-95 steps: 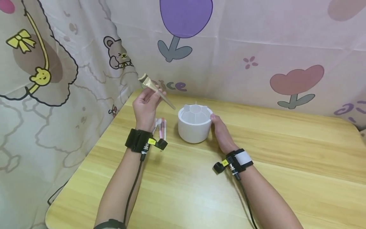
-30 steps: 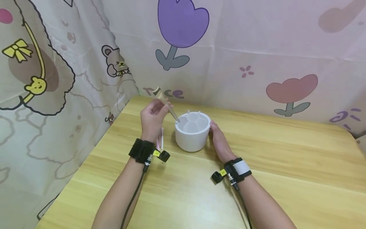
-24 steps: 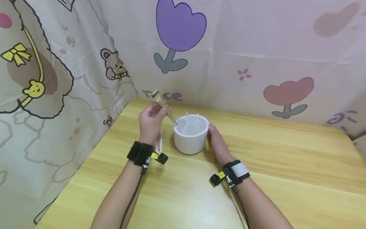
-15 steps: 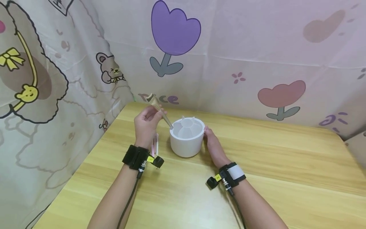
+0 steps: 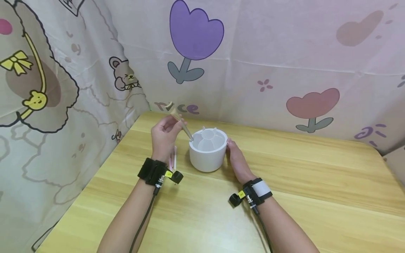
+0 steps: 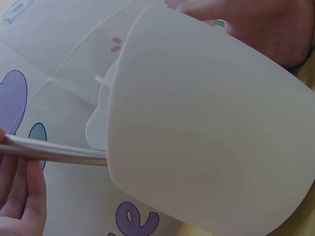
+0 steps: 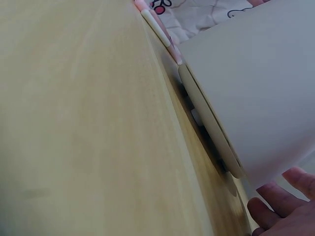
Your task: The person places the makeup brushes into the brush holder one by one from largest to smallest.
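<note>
My left hand (image 5: 162,140) pinches a flat makeup brush (image 5: 187,130) with a gold ferrule, its bristle end up. The handle slants down to the right, its tip just inside the left rim of a round white brush holder (image 5: 207,160). In the left wrist view the silvery handle (image 6: 64,154) passes behind the holder's wall (image 6: 211,123), which hides its end. Divided compartments and small ear shapes show inside the holder. My right hand (image 5: 239,160) rests against its right side, thumb near the rim; in the right wrist view its relaxed fingers (image 7: 283,201) lie beside the base.
Slim brushes with pink (image 5: 171,163) and white (image 5: 175,158) handles lie on the wooden table (image 5: 284,175), left of the holder and partly behind my left hand. A patterned curtain (image 5: 246,52) hangs along the table's back and left. Cables run down both forearms.
Since the oldest frame, the brush has come down and right from above the table to the holder's left rim. My right hand stays at the holder's side; the head view has shifted.
</note>
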Available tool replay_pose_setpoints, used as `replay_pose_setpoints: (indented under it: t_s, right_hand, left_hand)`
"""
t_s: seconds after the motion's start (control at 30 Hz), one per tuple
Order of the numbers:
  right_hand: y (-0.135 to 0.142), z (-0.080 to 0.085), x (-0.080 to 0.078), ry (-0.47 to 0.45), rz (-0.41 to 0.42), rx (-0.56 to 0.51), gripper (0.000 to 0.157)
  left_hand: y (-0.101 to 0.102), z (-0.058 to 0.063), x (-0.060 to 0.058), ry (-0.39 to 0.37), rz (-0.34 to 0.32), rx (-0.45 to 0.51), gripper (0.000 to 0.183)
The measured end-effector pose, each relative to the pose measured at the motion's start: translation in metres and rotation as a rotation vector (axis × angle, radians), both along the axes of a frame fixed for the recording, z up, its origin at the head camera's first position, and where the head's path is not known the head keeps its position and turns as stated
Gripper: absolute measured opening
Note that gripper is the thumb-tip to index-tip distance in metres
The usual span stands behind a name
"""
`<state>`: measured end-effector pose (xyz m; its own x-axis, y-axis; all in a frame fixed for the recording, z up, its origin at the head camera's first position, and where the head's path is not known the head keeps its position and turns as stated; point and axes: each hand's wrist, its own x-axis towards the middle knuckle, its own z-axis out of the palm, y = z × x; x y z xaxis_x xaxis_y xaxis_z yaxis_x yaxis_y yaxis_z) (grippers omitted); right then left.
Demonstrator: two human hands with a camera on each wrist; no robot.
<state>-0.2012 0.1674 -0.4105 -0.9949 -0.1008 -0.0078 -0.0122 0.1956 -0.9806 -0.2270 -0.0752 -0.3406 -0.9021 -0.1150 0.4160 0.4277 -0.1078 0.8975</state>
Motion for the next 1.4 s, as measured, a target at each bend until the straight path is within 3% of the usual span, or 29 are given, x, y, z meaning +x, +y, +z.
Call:
replay_pose_setpoints:
  t_s: [0.27, 0.53, 0.7, 1.13, 1.4]
  right_hand:
    - [0.0, -0.003, -0.001, 0.016, 0.011, 0.007, 0.067]
    - [0.003, -0.001, -0.006, 0.029, 0.012, 0.019, 0.07]
    - [0.003, 0.0, -0.006, 0.046, 0.016, 0.021, 0.069]
    - [0.002, 0.0, -0.006, 0.076, 0.02, 0.041, 0.062]
    - [0.002, 0.0, -0.007, 0.065, 0.023, 0.039, 0.062]
  left_hand:
    - [0.004, -0.001, 0.002, -0.02, 0.002, -0.034, 0.033]
    - [0.016, 0.02, 0.018, -0.028, 0.013, -0.15, 0.034]
    - [0.017, 0.022, 0.019, -0.03, 0.001, -0.155, 0.035]
    - [0.018, 0.017, 0.018, -0.055, -0.018, -0.225, 0.03]
    - [0.016, -0.009, -0.003, -0.094, -0.037, -0.227, 0.031]
